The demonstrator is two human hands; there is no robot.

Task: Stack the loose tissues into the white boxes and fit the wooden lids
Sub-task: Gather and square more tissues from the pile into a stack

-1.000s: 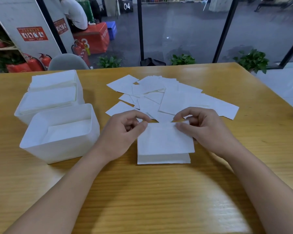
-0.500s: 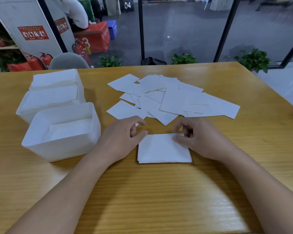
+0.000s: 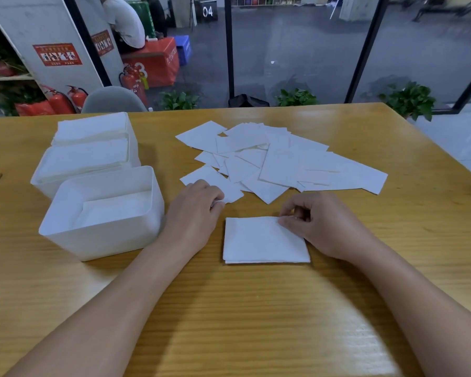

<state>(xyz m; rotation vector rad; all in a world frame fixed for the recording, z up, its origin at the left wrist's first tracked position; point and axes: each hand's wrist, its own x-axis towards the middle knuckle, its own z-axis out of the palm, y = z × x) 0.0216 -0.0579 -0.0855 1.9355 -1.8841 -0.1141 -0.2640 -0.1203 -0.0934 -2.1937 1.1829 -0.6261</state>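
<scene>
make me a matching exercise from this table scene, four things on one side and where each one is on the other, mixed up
Things:
1. near box
2. far box
3. small stack
4. loose tissues

Places:
A. spread over the table's middle, beyond both hands
B. at the back left, piled above its rim
C. under the right hand
D. just left of the left hand, partly filled

Pairs: 1-D, 2-B, 3-C, 4-A
</scene>
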